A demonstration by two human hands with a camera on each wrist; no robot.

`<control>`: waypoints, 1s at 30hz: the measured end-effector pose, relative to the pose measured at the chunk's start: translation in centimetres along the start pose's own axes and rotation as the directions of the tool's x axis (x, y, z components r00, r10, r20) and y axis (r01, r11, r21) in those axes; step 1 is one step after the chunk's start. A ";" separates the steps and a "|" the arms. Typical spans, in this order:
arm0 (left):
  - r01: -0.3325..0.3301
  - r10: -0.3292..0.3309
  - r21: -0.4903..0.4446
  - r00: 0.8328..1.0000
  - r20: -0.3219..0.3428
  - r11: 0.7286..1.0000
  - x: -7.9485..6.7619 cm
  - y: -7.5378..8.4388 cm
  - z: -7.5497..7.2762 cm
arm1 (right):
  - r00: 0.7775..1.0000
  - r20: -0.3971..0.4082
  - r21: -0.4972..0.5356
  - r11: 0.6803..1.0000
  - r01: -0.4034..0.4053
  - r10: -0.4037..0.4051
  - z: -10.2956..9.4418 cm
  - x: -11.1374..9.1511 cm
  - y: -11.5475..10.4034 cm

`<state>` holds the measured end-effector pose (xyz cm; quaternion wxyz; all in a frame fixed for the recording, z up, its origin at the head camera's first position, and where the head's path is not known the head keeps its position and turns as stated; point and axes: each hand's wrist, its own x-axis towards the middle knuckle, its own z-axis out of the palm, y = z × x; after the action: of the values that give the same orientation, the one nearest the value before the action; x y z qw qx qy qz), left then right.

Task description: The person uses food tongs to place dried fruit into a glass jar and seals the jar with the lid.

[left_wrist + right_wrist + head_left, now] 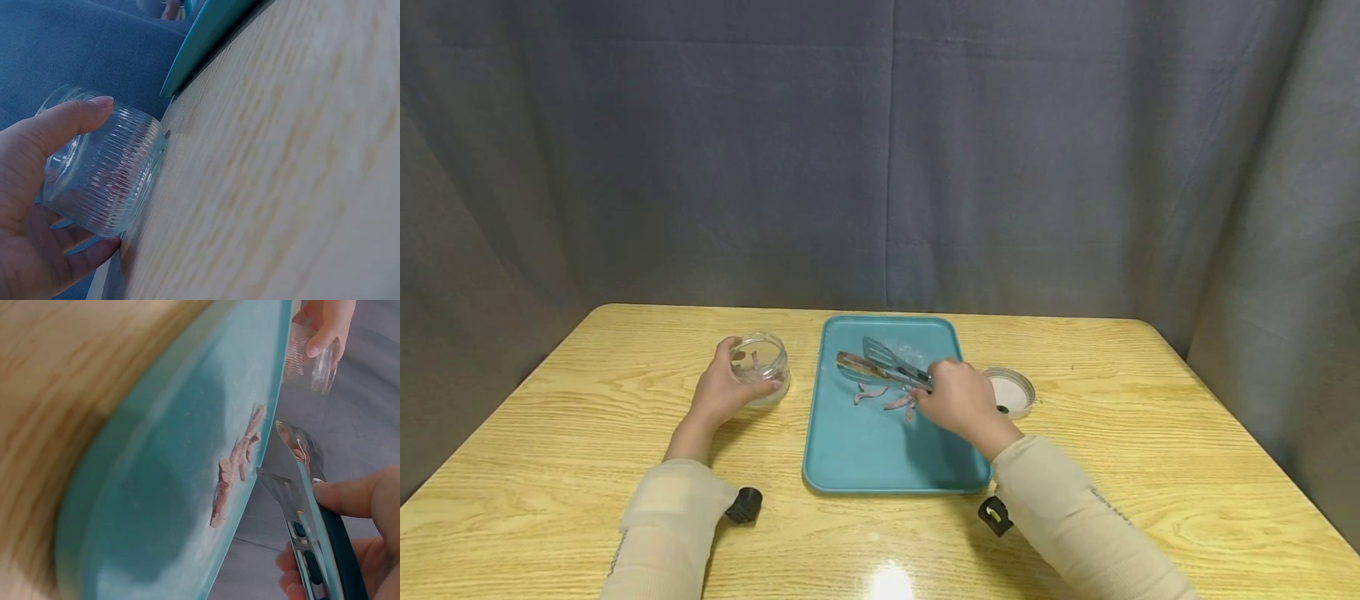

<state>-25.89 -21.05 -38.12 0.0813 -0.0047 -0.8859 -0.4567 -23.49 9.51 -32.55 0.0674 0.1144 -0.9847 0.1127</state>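
Note:
A ribbed glass jar [763, 367] stands on the table left of the tray, its lid off. My left hand [726, 387] grips it, thumb on one side and fingers round the other; pinkish pieces show through the glass [119, 162]. Over the teal tray [880, 467], my right hand [958, 396] holds metal tongs [887, 362] with dark handle grips. The tongs' tips are spread apart, with nothing seen between them, and point toward the jar. Several pinkish, powdery strips [234, 465] lie on the tray below the tongs.
A round jar lid [1011, 392] lies on the table just right of the tray, partly behind the right hand. The wooden table [1150, 467] extends on both sides. A grey curtain [880, 167] hangs behind it. White powder dusts the tray's far part.

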 end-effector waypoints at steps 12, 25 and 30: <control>0.006 -0.006 -0.006 1.000 -0.003 1.000 -0.1 0.3 0.0 | 1.000 -0.024 -0.018 1.000 0.015 -0.015 0.8 -0.3 -0.2; -0.006 0.006 -0.011 1.000 0.003 1.000 0.0 0.2 0.1 | 0.992 -0.089 -0.089 0.993 0.082 -0.090 1.3 -0.6 0.0; -0.006 0.006 -0.013 1.000 0.003 1.000 -0.1 0.2 0.1 | 0.991 -0.096 -0.107 0.991 0.087 -0.097 1.4 -0.7 0.0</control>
<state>-25.82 -20.81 -38.04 0.0812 -0.0087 -0.8831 -0.4620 -23.00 9.31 -33.97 0.1281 0.1502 -0.9782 0.0645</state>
